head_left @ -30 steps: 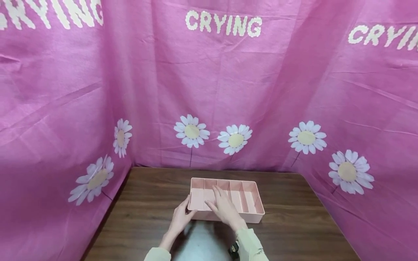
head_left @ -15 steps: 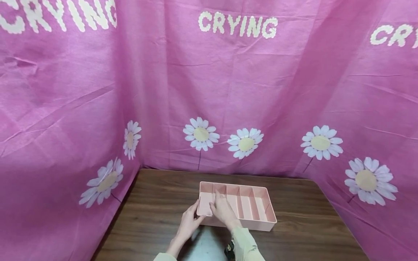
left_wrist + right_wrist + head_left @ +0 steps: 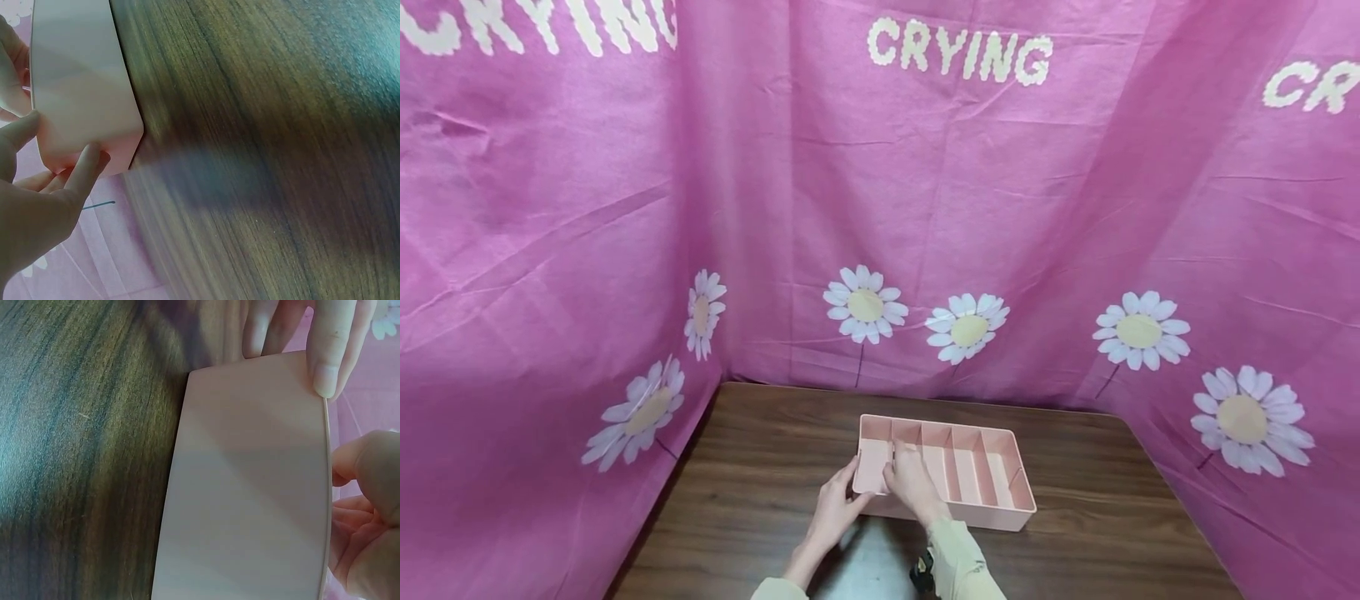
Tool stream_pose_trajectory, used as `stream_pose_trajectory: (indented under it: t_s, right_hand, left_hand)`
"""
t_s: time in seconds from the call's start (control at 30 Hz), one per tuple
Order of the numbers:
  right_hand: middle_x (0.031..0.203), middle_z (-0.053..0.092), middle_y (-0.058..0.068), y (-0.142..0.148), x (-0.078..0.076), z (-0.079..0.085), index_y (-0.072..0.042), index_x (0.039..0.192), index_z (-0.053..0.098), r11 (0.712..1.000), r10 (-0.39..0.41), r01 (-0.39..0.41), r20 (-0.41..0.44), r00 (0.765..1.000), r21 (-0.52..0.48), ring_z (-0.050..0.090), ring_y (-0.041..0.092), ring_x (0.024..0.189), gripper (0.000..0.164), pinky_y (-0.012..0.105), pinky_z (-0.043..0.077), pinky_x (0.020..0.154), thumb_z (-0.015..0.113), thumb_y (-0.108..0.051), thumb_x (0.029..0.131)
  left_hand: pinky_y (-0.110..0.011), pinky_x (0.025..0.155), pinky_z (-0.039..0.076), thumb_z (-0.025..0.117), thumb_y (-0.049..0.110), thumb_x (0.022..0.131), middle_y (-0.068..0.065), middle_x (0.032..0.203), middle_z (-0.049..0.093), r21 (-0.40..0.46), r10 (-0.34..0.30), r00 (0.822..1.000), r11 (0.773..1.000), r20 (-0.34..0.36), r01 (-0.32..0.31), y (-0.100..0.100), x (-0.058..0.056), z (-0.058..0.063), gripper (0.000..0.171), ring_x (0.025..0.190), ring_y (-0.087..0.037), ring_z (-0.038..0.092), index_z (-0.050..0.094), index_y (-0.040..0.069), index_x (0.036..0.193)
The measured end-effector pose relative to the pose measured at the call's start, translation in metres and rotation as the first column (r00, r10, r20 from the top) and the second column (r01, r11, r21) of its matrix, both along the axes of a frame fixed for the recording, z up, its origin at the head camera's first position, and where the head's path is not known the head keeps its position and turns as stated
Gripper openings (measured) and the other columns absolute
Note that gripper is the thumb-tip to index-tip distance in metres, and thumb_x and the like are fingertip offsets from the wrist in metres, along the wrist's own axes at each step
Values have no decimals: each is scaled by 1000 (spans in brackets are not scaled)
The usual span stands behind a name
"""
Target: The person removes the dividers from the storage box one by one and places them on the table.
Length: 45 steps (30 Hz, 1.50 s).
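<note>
A pink divided box [image 3: 955, 515] with several compartments sits on the wooden table. My left hand [image 3: 835, 510] holds its near left corner, thumb on the front rim and fingers along the left end. The left wrist view shows that hand [image 3: 44, 206] with its fingertips against the box's end wall [image 3: 87, 94]. My right hand [image 3: 913, 485] reaches over the front rim into the box, thumb and fingers bent around the leftmost divider [image 3: 892, 432]. In the right wrist view the front wall [image 3: 250, 475] hides the fingertips of the right hand [image 3: 369, 519].
The brown table [image 3: 775, 450] reaches back to a pink curtain [image 3: 775, 208] with daisies and lettering, which also hangs on both sides. A dark object [image 3: 922, 575] is at the right sleeve [image 3: 958, 558].
The right hand's outstretched fingers have bent and moved left within the box to the leftmost divider. The left hand keeps its hold on the corner. The head view has shifted.
</note>
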State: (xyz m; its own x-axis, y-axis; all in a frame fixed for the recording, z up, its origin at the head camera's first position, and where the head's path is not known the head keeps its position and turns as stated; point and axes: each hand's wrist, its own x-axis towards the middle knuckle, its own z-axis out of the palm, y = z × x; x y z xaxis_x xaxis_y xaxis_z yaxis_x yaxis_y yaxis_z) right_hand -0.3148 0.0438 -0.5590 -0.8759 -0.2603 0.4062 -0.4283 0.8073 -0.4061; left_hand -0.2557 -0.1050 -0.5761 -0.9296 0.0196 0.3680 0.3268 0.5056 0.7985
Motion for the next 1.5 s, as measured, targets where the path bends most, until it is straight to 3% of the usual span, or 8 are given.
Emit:
stream_pose_trajectory:
  t_s: [0.17,0.43,0.63,0.8,1.0,1.17,1.5]
  right_hand:
    - [74,64,16,-2,2,1,13,105,57,1000,-12,12,-1,1000,18,61,18,64,35,28,51,53,63,0,73]
    - [67,61,8,1,3,2,5,95,57,998,-48,47,21,999,51,58,15,61,26,28,48,51,64,-3,71]
    - [60,57,3,1,3,7,2,90,56,997,-61,60,35,998,49,54,10,55,20,23,44,48,63,-3,72]
    - [51,55,0,-1,5,13,5,93,55,998,-49,48,40,998,29,51,5,46,22,17,38,44,62,0,73]
    - [42,53,-5,-3,6,22,6,97,55,999,-48,47,74,996,11,51,4,40,24,17,38,42,61,0,74]
    - [46,54,-4,-4,3,27,5,97,57,997,-69,66,86,994,36,56,9,47,25,21,43,45,62,-2,73]
    - [54,57,5,-6,0,35,2,87,56,997,-71,70,44,996,43,50,8,44,17,20,38,40,65,-2,73]
  left_hand:
    - [-30,67,56,73,11,78,-24,109,65,-4,7,1000,1000,10,-7,-2,0,0,59,83,-28,64,50,-9,129]
    - [-29,67,55,74,10,77,-25,109,65,-44,10,999,999,-43,-11,3,1,-1,58,83,-27,63,52,-10,127]
    - [-32,74,56,75,12,77,-25,113,64,-62,20,998,998,-56,-23,4,2,-1,59,97,-30,65,52,-11,126]
    - [-34,73,57,74,13,78,-26,116,63,-37,3,1000,999,-17,-4,2,1,0,60,98,-32,64,50,-10,128]
    - [-33,73,57,74,11,77,-25,115,64,-55,15,999,998,-41,-17,-1,-1,0,59,99,-32,64,51,-10,127]
    - [-33,74,57,74,10,77,-25,115,63,-61,19,999,998,-36,-21,-1,-2,1,59,99,-32,65,51,-9,128]
    - [-36,72,57,74,11,78,-26,114,63,-51,13,999,999,-40,-15,-3,-2,2,59,93,-34,64,50,-11,128]
